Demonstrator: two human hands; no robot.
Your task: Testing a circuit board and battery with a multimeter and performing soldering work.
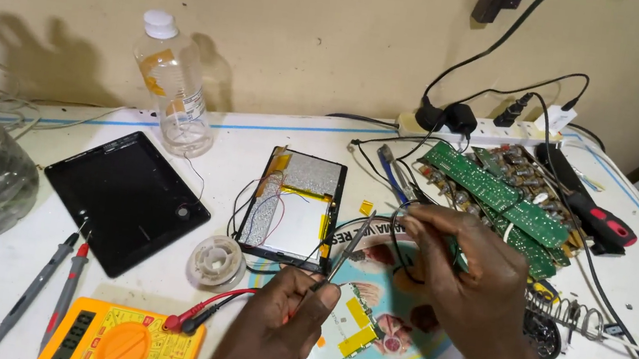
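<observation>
The left hand (275, 326) pinches a thin, stiff metal tool (349, 251) near its bottom end, and the right hand (460, 264) is closed on thin, bendy black wires (395, 251) above the small, easily broken circuit board (346, 323), best held by its edges.

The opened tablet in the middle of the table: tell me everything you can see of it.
The tablet lies flat, back cover off, insides facing up, in a thin black frame. A silver battery pack fills most of it, with a grey speckled area above and yellow tape at the top left and right edges. Thin red and black wires run over and beside it. It sits between the black cover and the green boards, apart from both hands.
</observation>
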